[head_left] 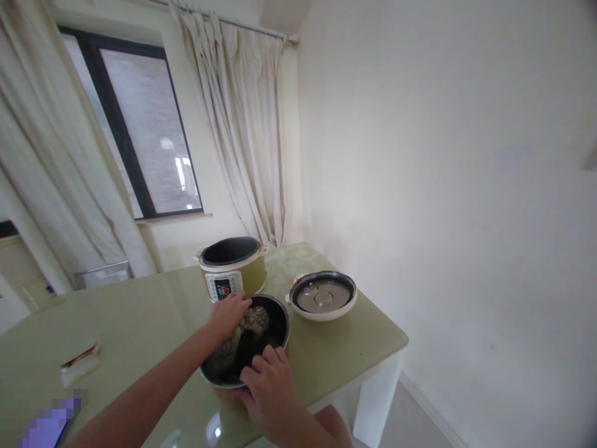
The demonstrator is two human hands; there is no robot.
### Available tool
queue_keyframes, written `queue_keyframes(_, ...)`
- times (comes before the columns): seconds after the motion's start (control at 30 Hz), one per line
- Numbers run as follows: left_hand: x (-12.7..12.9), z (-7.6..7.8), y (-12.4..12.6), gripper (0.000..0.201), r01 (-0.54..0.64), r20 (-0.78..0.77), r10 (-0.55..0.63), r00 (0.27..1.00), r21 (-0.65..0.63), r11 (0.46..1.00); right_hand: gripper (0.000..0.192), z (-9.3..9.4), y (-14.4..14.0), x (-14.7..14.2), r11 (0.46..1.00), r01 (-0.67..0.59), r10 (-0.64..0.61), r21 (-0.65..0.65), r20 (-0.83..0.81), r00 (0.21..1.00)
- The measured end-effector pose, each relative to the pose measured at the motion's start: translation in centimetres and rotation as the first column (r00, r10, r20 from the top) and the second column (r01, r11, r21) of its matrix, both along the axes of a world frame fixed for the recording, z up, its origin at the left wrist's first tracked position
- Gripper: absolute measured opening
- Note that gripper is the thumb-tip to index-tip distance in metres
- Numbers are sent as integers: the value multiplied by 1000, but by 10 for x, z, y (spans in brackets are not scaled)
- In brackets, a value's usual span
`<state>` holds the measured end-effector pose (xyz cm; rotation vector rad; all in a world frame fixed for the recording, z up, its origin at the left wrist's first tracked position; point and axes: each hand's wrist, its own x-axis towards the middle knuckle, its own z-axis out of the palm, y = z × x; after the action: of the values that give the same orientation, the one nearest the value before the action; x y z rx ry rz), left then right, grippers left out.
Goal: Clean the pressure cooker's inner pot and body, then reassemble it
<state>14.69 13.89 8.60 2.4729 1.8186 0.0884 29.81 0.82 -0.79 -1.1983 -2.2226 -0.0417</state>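
Observation:
A dark inner pot (278,311) of a rice cooker rests on the table, tilted a little towards me. My left hand (228,316) is closed over its far left rim. At the near rim, my right hand (270,387) grips the pot with the fingers bent inside and the thumb outside. Within the pot lies a bunched, patterned greyish cloth (256,318); the left hand hides part of it. Just behind stands the cooker body (254,277), white and green with a control panel, its top uncovered. To the right, a round cooker lid (324,298) lies with its metal inside facing up.
The pale green glossy table (158,336) ends at a corner on the right, near a white wall (443,186). On its left lie a small white packet (80,366) and a purple, pixelated item (49,426). Curtains (247,124) and a window stand behind.

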Motion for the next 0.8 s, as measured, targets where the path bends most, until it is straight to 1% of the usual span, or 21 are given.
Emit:
queue_keyframes(0.07, -9, -3, -7, 30, 35, -56, -40, 998, -89, 995, 33, 0, 0, 0, 1000, -9, 9, -9, -6, 1000)
queue_keyframes(0.13, -11, -11, -14, 19, 75, -73, -94, 993, -227, 971, 32, 3, -1, 1, 999, -27, 27, -29, -12, 1000)
queue_keyframes(0.2, -5, -20, -19, 16, 137, -33, -160, 987, -371, 919, 29, 6, -1, 1, 998, -39, 38, -51, -10, 999)
queue_keyframes(0.27, 6, -26, -21, 19, 209, 57, -206, 977, -445, 871, 27, 8, -2, 0, 997, -41, 41, -68, 2, 999)
queue_keyframes(0.3, 13, -26, -22, 25, 237, 111, -210, 971, -439, 866, 28, 8, -3, -1, 997, -37, 37, -71, 10, 999)
queue_keyframes(0.37, 24, -23, -21, 41, 250, 214, -183, 960, -352, 902, 29, 6, -4, -4, 997, -20, 22, -70, 26, 999)
queue_keyframes(0.43, 28, -16, -20, 55, 214, 281, -143, 949, -240, 947, 31, 6, -7, -4, 997, -13, 16, -72, 35, 999)
queue_keyframes(0.5, 22, -9, -19, 57, 156, 303, -102, 947, -159, 975, 39, 14, -10, 1, 995, -35, 38, -92, 35, 999)
queue_keyframes(0.53, 15, -7, -18, 56, 107, 285, -74, 956, -102, 989, 45, 21, -10, 4, 992, -52, 56, -112, 31, 998)
queue_keyframes(0.57, 6, -6, -18, 53, 40, 249, -34, 968, -18, 999, 50, 31, -9, 8, 988, -70, 74, -139, 25, 997)
queue_keyframes(0.6, -3, -8, -18, 51, -43, 205, 25, 978, 84, 996, 52, 42, -6, 12, 983, -77, 82, -169, 18, 997)
queue_keyframes(0.63, -13, -12, -19, 49, -129, 165, 99, 981, 178, 976, 52, 54, -1, 15, 977, -70, 76, -202, 24, 997)
queue_keyframes(0.67, -21, -17, -19, 48, -206, 136, 178, 975, 234, 950, 52, 66, 7, 17, 969, -55, 69, -242, 49, 996)
queue_keyframes(0.7, -29, -22, -20, 49, -270, 131, 245, 961, 234, 934, 54, 76, 18, 17, 959, -26, 57, -283, 102, 993)
queue_keyframes(0.73, -34, -28, -20, 51, -316, 149, 291, 945, 181, 932, 60, 83, 32, 15, 940, -3, 73, -342, 193, 979)
queue_keyframes(0.8, -41, -37, -19, 51, -353, 215, 337, 916, 37, 935, 70, 87, 63, 4, 879, 3, 193, -477, 363, 912)
